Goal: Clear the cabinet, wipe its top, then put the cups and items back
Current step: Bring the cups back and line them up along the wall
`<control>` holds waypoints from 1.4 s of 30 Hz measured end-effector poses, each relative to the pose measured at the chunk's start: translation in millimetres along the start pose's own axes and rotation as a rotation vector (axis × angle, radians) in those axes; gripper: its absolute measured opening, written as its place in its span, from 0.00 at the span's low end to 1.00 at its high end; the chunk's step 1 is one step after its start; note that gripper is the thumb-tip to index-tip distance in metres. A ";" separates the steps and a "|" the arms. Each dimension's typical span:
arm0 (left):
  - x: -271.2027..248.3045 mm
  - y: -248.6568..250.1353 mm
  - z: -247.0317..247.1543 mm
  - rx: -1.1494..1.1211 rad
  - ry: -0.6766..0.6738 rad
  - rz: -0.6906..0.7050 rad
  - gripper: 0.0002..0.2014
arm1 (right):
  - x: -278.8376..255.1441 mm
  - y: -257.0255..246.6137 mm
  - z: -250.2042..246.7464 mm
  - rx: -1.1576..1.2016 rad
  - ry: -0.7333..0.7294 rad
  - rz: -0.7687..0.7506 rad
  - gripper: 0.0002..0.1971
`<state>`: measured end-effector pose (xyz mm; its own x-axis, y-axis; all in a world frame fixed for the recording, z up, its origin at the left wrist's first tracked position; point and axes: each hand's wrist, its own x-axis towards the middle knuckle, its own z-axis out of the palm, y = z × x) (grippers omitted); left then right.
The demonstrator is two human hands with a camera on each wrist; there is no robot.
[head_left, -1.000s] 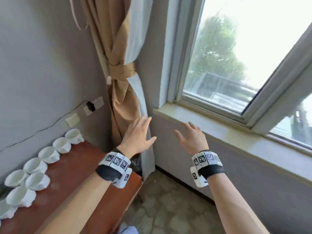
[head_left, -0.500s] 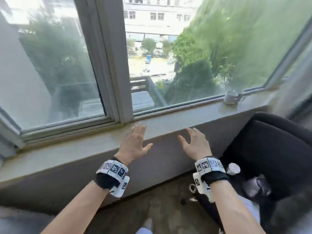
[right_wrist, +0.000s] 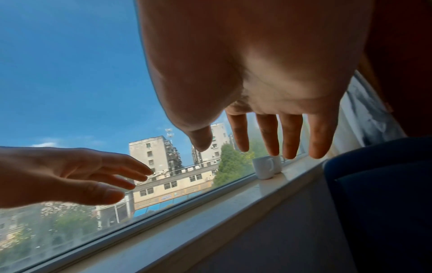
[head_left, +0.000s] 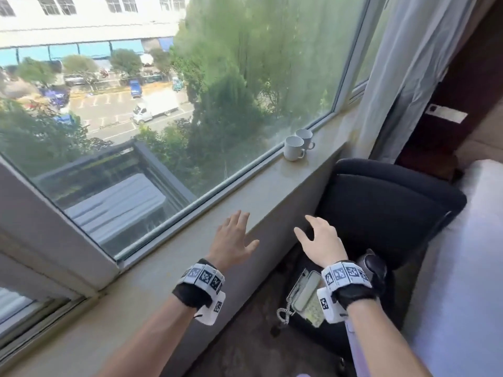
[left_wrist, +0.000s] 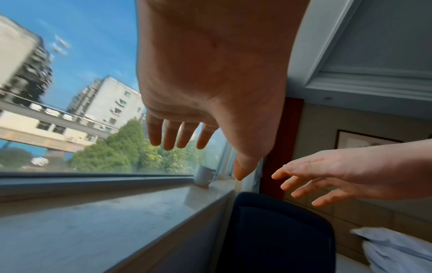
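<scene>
Behind front cup, rear cup partly hidden.

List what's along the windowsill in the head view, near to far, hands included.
Open left hand above the beige stone windowsill → nearer white ceramic mug → farther white ceramic mug → sheer white curtain at the far end. Open right hand hangs beside the sill, over the black chair.

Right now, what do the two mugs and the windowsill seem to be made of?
The two mugs: probably glazed ceramic, plain white with a soft shine. The windowsill: likely polished stone or a stone-like slab, pale beige with faint mottling and reflections; which one cannot be told.
</scene>
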<state>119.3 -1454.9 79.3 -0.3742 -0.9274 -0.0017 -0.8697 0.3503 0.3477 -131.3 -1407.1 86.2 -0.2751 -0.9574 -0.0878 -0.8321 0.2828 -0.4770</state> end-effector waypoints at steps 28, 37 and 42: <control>405.8 140.7 97.8 -0.018 -0.080 -0.260 0.33 | 461.1 124.6 -47.2 -0.040 -0.236 -0.130 0.32; 446.3 141.2 118.5 -0.637 0.076 -0.579 0.20 | 515.6 100.8 -25.3 0.385 -0.263 -0.098 0.19; 448.4 147.8 113.2 -0.761 0.094 -0.526 0.16 | 516.0 95.3 -6.7 0.528 -0.285 -0.094 0.14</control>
<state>-213.4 -1804.0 23.8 0.0653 -0.9608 -0.2693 -0.4624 -0.2683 0.8451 -355.7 -1873.8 1.3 -0.0116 -0.9753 -0.2205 -0.4749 0.1994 -0.8572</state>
